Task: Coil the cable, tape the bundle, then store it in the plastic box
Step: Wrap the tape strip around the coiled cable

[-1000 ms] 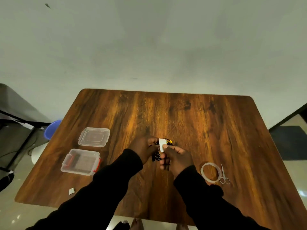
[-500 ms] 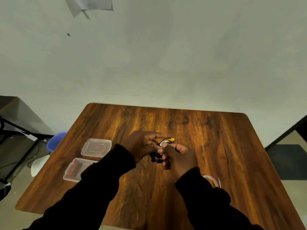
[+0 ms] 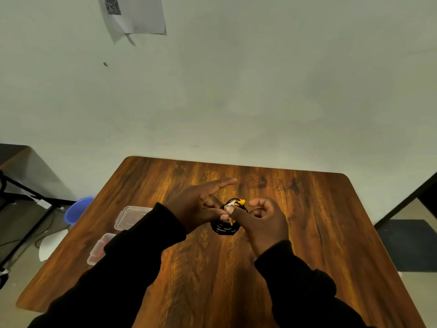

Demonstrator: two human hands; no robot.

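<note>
Both hands meet over the middle of the wooden table (image 3: pixel 307 233), with the coiled black cable (image 3: pixel 224 228) held up between them, just above the tabletop. The left hand (image 3: pixel 196 209) has its thumb and lower fingers (image 3: pixel 224 217) clamped on the top of the bundle, while its index finger sticks out straight and free. The right hand (image 3: pixel 264 223) presses its thumb down on a small white strip of tape (image 3: pixel 229 204) at the top of the coil, its other fingers curled loosely behind; a yellow connector tip (image 3: pixel 241 201) pokes out beside the tape.

The taping step looks to be in hand, with the wrap probably not yet closed all the way round. The cable seems light and springy: thin loops like these tend to fan apart if the pinch eases, so the best hold is right at the taped spot, where all the loops are gathered. The tape is thin and sticky, likely to fold on itself if it is not smoothed flat.

The clear plastic box (image 3: pixel 99 249) and its separate lid (image 3: pixel 130 216) sit on the table's left side, partly hidden by the left sleeve, well apart from the bundle
</note>
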